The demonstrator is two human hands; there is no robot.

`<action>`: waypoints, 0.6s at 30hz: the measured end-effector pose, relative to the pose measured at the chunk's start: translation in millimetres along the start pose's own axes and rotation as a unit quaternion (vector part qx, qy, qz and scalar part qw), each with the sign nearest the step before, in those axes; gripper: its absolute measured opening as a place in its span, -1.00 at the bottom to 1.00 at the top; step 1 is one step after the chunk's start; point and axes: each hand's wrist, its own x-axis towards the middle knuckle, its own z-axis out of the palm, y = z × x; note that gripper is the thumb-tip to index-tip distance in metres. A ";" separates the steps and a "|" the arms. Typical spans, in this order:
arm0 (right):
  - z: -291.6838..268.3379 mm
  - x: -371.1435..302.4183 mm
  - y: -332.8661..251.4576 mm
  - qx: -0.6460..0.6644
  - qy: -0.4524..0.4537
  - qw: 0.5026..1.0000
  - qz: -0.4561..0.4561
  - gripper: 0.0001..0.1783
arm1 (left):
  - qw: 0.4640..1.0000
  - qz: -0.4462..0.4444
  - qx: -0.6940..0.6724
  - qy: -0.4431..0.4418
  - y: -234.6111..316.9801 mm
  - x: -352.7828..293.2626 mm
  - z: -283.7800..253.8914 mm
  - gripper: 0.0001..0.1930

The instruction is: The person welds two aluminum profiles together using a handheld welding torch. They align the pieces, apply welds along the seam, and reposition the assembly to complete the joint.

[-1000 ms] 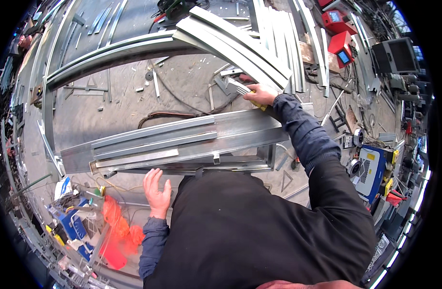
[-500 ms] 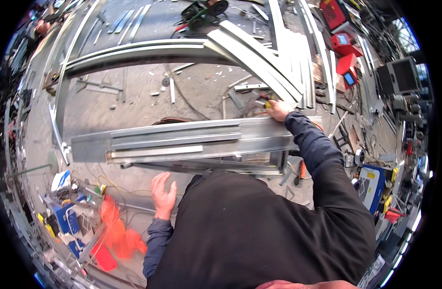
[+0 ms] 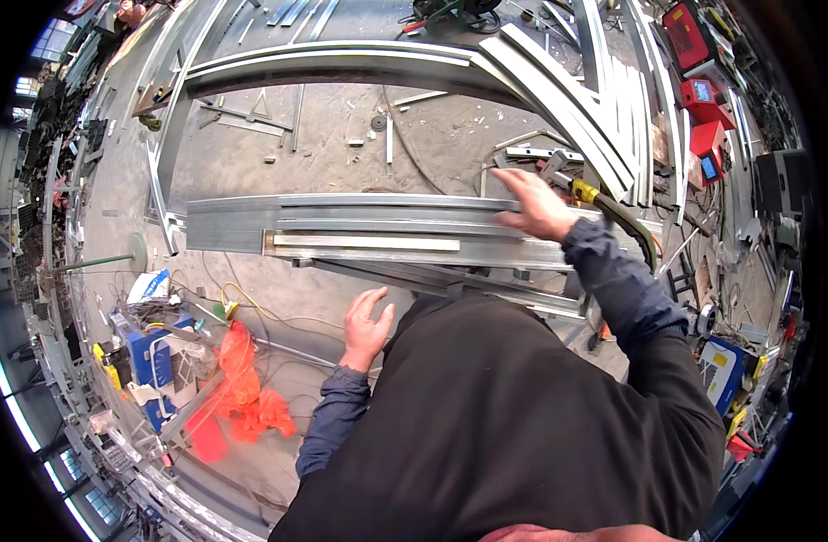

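Observation:
A wide steel beam [image 3: 226, 224] lies across in front of me, with long grey metal strips [image 3: 387, 214] on top. A shorter, paler bar [image 3: 369, 244] rests along its near side. My right hand [image 3: 536, 208] is over the right part of the beam, fingers spread, holding nothing; whether it touches the strips I cannot tell. Just beyond it lies a tool with a yellow collar [image 3: 584, 191] on a thick dark hose [image 3: 629, 224], much like a welding torch. Nearer my body, my left hand [image 3: 367, 332] hangs open, apart from the beam.
A steel frame [image 3: 342, 68] spans the far side, with pale metal profiles [image 3: 558, 108] stacked at its right. Red machines [image 3: 707, 149] stand at the far right. Orange sheeting [image 3: 242, 388], a blue machine [image 3: 150, 361] and cables lie at the left. Offcuts litter the floor.
My right hand has come away from the yellow-collared tool, moving left over the beam with its fingers spread. My left hand stays open. The whole view has shifted.

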 end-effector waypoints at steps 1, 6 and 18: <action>10.1 14.4 -23.3 -0.008 -0.019 1.000 -0.007 0.06 | 1.000 0.000 -0.007 -0.008 -1.3 1.8 -0.2 -0.64; 76.1 60.0 -51.8 -0.052 -0.060 0.996 -0.052 0.22 | 1.000 -0.003 -0.029 -0.010 -8.3 3.6 -11.7 -0.65; 58.3 79.2 -56.4 -0.066 -0.138 0.987 -0.045 0.00 | 0.998 -0.029 -0.051 -0.005 -46.2 -21.3 -38.8 -0.62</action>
